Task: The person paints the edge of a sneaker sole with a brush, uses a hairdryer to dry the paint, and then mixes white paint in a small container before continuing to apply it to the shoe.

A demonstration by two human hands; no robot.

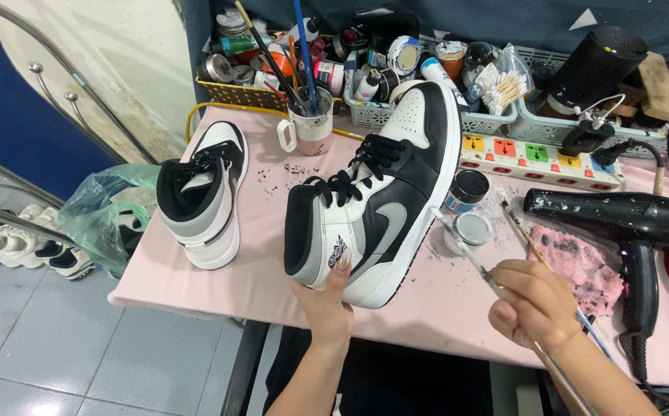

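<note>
My left hand (325,302) grips the heel of a black, white and grey high-top sneaker (384,192), held tilted above the pink table (234,285) with its toe pointing away. My right hand (534,304) is closed on a thin paintbrush (465,250) whose tip points at the sneaker's sole edge. A second brush (521,229) also runs through that hand. The matching sneaker (203,192) stands on the table at the left.
An open pot of black paint (467,189) and its lid (472,229) sit by the sneaker. A black hair dryer (627,223), a stained pink cloth (581,266), a power strip (542,159), a brush mug (309,123) and baskets of supplies (380,69) crowd the table. More shoes (30,246) lie on the floor at left.
</note>
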